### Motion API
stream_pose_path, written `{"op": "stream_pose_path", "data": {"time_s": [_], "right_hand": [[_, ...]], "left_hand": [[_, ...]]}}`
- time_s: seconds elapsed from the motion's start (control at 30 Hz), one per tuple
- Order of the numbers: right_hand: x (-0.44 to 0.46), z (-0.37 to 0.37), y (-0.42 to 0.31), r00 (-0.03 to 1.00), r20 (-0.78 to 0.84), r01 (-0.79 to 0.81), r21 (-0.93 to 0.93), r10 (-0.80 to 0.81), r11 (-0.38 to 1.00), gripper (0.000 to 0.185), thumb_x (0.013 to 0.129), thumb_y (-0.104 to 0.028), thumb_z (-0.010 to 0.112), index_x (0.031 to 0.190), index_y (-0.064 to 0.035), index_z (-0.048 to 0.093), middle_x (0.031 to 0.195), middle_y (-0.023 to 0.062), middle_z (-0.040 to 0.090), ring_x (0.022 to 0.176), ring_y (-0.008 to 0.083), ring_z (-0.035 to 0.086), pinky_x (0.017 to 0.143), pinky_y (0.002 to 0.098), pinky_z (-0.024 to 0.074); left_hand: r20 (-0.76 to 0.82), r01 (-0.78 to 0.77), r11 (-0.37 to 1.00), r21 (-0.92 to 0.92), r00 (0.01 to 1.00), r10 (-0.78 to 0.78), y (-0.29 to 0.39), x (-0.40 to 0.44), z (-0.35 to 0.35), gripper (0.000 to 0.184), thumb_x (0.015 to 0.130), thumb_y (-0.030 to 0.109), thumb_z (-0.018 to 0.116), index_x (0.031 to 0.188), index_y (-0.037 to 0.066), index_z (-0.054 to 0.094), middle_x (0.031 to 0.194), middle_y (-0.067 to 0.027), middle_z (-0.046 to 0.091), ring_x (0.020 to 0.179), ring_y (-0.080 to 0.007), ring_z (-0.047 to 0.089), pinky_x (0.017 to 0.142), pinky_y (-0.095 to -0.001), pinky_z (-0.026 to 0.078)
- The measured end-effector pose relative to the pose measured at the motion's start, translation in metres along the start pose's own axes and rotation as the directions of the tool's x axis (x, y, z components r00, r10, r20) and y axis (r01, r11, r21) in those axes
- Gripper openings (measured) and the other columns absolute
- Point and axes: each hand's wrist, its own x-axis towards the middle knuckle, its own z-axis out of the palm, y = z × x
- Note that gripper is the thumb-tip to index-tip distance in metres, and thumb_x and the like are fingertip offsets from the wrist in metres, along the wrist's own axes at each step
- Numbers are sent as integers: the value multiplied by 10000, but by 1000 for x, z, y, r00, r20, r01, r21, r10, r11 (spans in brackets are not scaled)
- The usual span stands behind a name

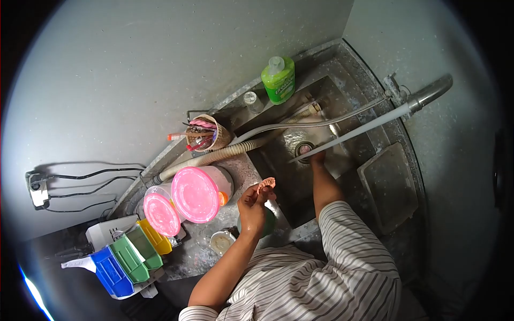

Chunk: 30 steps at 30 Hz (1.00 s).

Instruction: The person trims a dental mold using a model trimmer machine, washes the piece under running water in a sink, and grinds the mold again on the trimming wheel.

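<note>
My left hand (253, 206) pinches a small pink, curved piece (266, 185) with a ridged edge, held up over the sink's near left rim. Down in the metal sink (284, 187), my right hand (317, 158) reaches to the drain (304, 150). Its fingers are mostly hidden under the water stream or spout, so their grip cannot be made out. A long pale stream or tube (353, 131) slants from the metal faucet (432, 92) down to the drain, beside my right hand.
Two pink-lidded tubs (195, 194) stand left of my left hand, with blue, green and yellow bins (128, 257) beyond. A ribbed hose (214, 155) crosses into the sink. A green soap bottle (279, 81) and a basket of tools (217, 135) line the back ledge.
</note>
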Motion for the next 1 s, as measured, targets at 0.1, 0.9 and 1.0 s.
{"op": "stream_pose_path", "data": {"time_s": [0.1,0.9,1.0], "right_hand": [[10,7,11,999,35,22,24,-23,999,417,868,-438,708,993,-41,733,977,169,744,948,326,723,804,419,572],[-375,-339,-284,143,-22,15,1000,-990,-20,353,981,-287,655,1015,57,727,1071,210,728,1033,375,665,1011,493,466],[-422,-318,-298,54,-263,-194,943,-963,-269,399,839,-260,801,1070,57,726,1091,223,728,1103,381,643,1001,536,471]], "left_hand": [[37,-3,1000,-26,999,4,0,4,2,313,1000,225,661,1121,-63,675,921,-75,731,836,-126,670,833,-267,500],[176,-37,998,-52,983,46,2,-71,-65,317,977,202,674,1159,-57,677,1008,-112,737,827,-171,697,829,-314,555],[175,-49,994,-102,982,66,-6,-83,-74,288,971,172,676,1142,-60,675,955,-115,737,803,-178,702,819,-315,559]]}}
